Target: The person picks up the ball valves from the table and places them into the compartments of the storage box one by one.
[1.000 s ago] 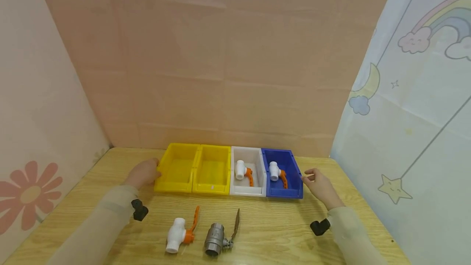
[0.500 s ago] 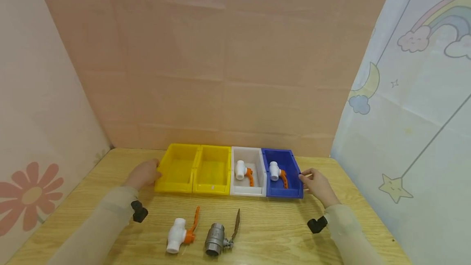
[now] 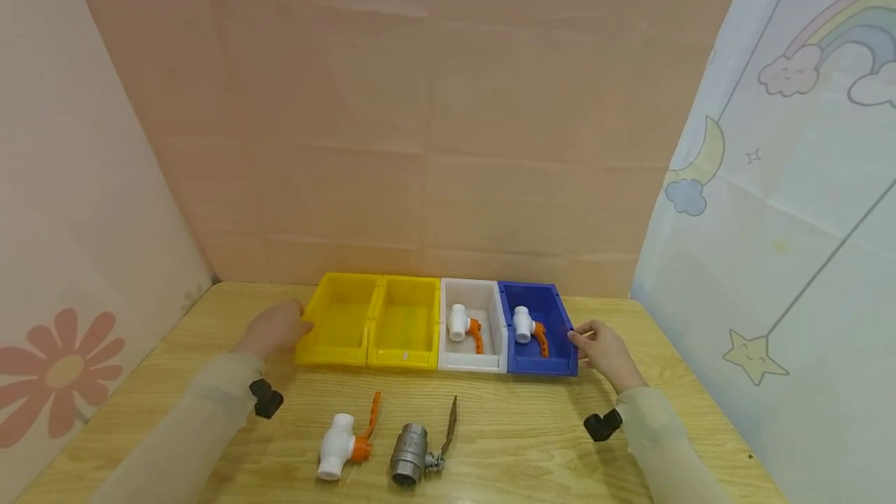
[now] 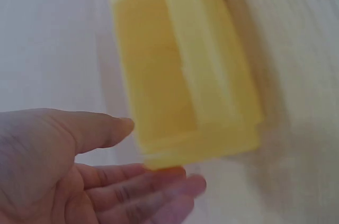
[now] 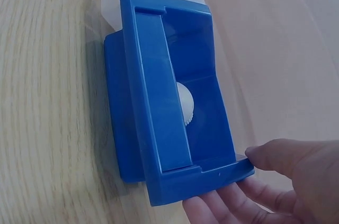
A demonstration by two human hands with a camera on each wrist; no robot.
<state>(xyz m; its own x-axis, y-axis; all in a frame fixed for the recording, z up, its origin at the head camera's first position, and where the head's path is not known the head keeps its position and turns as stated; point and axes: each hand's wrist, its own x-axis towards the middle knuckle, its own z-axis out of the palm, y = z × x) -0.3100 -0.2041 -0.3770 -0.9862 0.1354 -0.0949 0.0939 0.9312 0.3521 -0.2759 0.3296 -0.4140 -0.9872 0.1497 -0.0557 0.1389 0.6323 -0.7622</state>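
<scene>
My left hand (image 3: 276, 328) is at the outer side of the leftmost yellow bin (image 3: 341, 358), its thumb by the rim and its fingers along the outside wall. At the other end of the row, my right hand (image 3: 603, 348) grips the side rim of the blue bin (image 3: 542, 366), thumb above and fingers below. A white ball valve (image 3: 522, 324) with an orange handle lies in the blue bin. Another white valve (image 3: 458, 323) lies in the white bin (image 3: 472, 363). A second yellow bin (image 3: 404, 358) stands between the white bin and the leftmost one.
In front of the bins, a white ball valve (image 3: 337, 447) with an orange handle and a metal ball valve (image 3: 409, 454) with a lever lie on the wooden table (image 3: 518, 442). A pinkish backdrop (image 3: 434, 138) rises behind the row, with printed sheets on both sides.
The right hand has shifted slightly left, its thumb now over the blue bin's rim. The left thumb reaches slightly farther over the yellow rim. The valves stay in place.
</scene>
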